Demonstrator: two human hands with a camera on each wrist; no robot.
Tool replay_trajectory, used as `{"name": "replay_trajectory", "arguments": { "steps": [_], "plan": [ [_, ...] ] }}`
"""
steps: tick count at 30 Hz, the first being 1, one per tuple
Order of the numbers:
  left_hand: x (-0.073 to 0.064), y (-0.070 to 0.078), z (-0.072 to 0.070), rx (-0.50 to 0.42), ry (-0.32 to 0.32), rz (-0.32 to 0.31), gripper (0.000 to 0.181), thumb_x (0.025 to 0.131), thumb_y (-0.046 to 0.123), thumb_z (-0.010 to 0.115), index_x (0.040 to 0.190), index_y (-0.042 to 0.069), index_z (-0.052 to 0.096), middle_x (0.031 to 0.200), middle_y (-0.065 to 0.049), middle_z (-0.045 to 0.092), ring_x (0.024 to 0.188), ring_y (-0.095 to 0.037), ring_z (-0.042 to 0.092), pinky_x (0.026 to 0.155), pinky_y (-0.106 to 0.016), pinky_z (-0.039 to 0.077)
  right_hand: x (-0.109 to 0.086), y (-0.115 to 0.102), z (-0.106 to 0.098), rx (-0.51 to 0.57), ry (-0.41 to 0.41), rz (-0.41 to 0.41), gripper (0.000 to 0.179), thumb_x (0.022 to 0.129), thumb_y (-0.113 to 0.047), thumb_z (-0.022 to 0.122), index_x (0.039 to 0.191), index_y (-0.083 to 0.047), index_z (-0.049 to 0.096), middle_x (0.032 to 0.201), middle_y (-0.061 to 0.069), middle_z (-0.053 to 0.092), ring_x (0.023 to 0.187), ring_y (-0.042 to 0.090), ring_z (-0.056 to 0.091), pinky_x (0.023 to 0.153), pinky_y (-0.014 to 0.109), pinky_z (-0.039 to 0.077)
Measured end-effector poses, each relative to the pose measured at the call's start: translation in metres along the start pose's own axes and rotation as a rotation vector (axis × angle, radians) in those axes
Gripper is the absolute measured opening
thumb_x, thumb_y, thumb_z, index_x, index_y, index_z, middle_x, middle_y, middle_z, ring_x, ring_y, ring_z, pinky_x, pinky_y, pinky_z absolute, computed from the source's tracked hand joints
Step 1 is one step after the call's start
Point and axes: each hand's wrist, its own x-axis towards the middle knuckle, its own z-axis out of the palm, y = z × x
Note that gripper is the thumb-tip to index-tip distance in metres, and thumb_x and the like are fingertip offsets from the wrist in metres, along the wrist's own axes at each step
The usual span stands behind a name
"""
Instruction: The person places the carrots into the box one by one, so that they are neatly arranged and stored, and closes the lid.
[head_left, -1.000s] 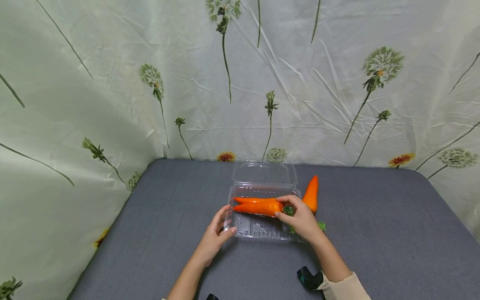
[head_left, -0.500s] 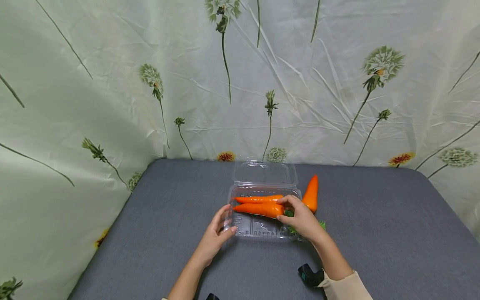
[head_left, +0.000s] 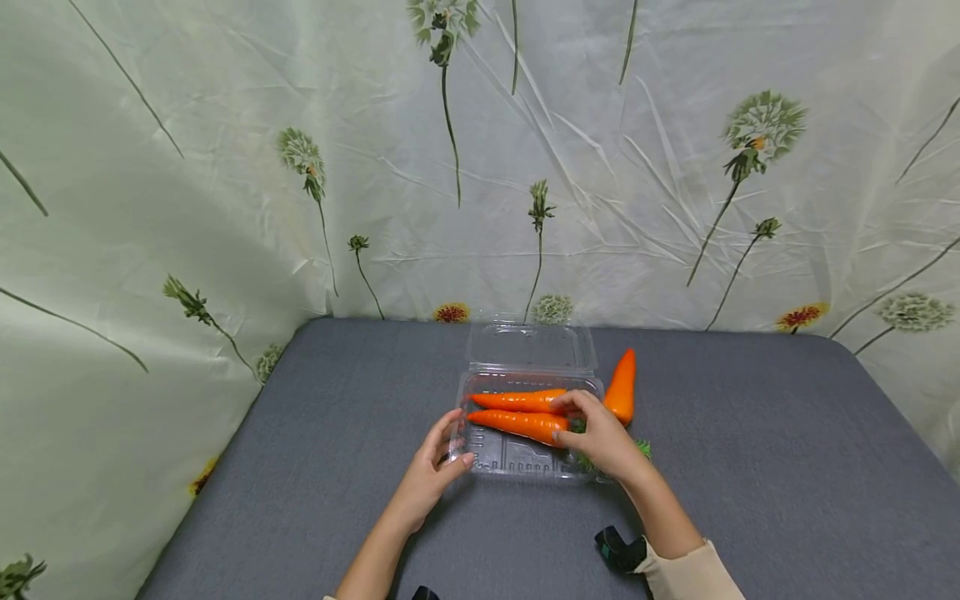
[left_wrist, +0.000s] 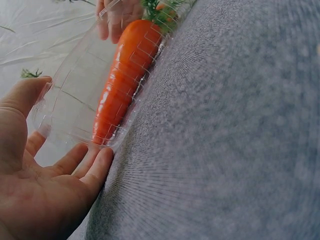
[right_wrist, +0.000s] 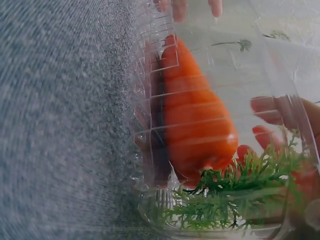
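Front carrot [head_left: 517,423] in clear tray [head_left: 489,458], thick end by fingertips of half-curled R hand [head_left: 606,442]; can't tell if gripped. L hand [head_left: 431,471] spread loosely, touching tray end. Prob. positioning; next needs gentle letting-go.

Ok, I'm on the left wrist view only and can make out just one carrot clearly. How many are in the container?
Observer: Two. The head view shows a far carrot lying beyond the near carrot, both inside the clear container.
Operator: Good. Any carrots outside it?
Observer: Yes, a loose carrot lies on the grey surface to the right of the container, its narrow end pointing away from the person.
Operator: The clear plastic all blurs together here. Is the lid open?
Observer: It is. The lid is folded back on the container's far side.
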Motion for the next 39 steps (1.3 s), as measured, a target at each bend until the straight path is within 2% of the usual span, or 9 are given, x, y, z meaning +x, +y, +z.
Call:
{"name": "replay_trajectory", "arguments": {
  "steps": [4,10,14,19,24,27,30,33,39],
  "plan": [
    [-0.002,0.005,0.001,0.015,0.003,-0.008,0.064,0.086,0.005,0.059,0.14,0.006,0.025,0.138,-0.024,0.028,0.119,-0.04,0.034,0.087,-0.04,0.038,0.0,0.001,-0.001,0.096,0.017,-0.027,0.039,0.079,-0.004,0.067,0.114,-0.002,0.051,0.116,0.014,0.049,0.108,0.031,0.048,0.089,0.044,0.039],
    [-0.002,0.005,0.001,0.018,0.01,-0.009,0.064,0.085,0.005,0.059,0.139,0.007,0.026,0.138,-0.023,0.029,0.119,-0.039,0.034,0.088,-0.041,0.037,-0.001,0.003,-0.004,0.293,0.046,-0.146,0.045,0.081,-0.003,0.065,0.119,0.009,0.043,0.12,0.025,0.044,0.112,0.037,0.042,0.093,0.043,0.034],
    [0.0,-0.002,-0.001,0.008,0.015,-0.001,0.064,0.085,0.007,0.061,0.139,0.01,0.027,0.138,-0.021,0.029,0.12,-0.038,0.034,0.089,-0.04,0.037,-0.003,-0.002,-0.006,0.34,0.095,-0.18,0.046,0.081,-0.004,0.065,0.119,0.009,0.042,0.121,0.027,0.043,0.112,0.039,0.042,0.093,0.041,0.034],
    [0.001,-0.008,-0.002,0.009,0.016,0.01,0.064,0.085,0.009,0.062,0.139,0.012,0.029,0.138,-0.019,0.03,0.12,-0.037,0.034,0.087,-0.037,0.038,-0.007,-0.01,-0.011,0.333,0.197,-0.215,0.043,0.081,0.001,0.064,0.118,0.009,0.044,0.119,0.026,0.046,0.11,0.028,0.046,0.092,0.031,0.036],
    [-0.002,0.004,0.0,0.012,0.011,0.008,0.063,0.085,0.005,0.06,0.139,0.006,0.027,0.137,-0.024,0.029,0.119,-0.041,0.033,0.086,-0.038,0.038,-0.008,-0.009,-0.02,0.326,0.312,-0.261,0.044,0.08,0.004,0.064,0.119,0.009,0.044,0.117,0.026,0.046,0.109,0.027,0.047,0.09,0.023,0.037],
    [0.001,-0.004,-0.002,0.015,0.013,-0.001,0.063,0.085,0.007,0.061,0.139,0.01,0.028,0.138,-0.022,0.029,0.119,-0.039,0.034,0.086,-0.037,0.039,-0.007,-0.007,-0.024,0.33,0.374,-0.269,0.045,0.08,0.005,0.063,0.12,0.01,0.043,0.116,0.024,0.047,0.108,0.024,0.048,0.09,0.021,0.036],
    [0.004,-0.015,-0.004,0.018,0.016,-0.012,0.064,0.085,0.01,0.062,0.139,0.014,0.028,0.139,-0.018,0.03,0.119,-0.036,0.035,0.085,-0.035,0.039,-0.007,-0.004,-0.028,0.315,0.419,-0.253,0.047,0.081,0.004,0.062,0.123,0.009,0.042,0.118,0.018,0.047,0.11,0.019,0.047,0.091,0.019,0.035],
    [0.006,-0.02,-0.005,0.021,0.015,-0.016,0.065,0.085,0.011,0.063,0.139,0.016,0.029,0.139,-0.017,0.03,0.12,-0.034,0.035,0.085,-0.034,0.039,-0.009,-0.001,-0.031,0.294,0.456,-0.229,0.05,0.082,0.002,0.063,0.126,0.008,0.04,0.121,0.016,0.046,0.113,0.02,0.045,0.092,0.018,0.033],
    [0.003,-0.009,-0.002,0.001,0.003,0.004,0.064,0.085,0.007,0.061,0.139,0.008,0.027,0.138,-0.022,0.029,0.119,-0.04,0.034,0.085,-0.037,0.038,-0.011,0.007,-0.035,0.234,0.504,-0.172,0.055,0.082,-0.003,0.064,0.13,0.005,0.037,0.128,0.016,0.042,0.118,0.026,0.039,0.095,0.02,0.03]
  ]
}}
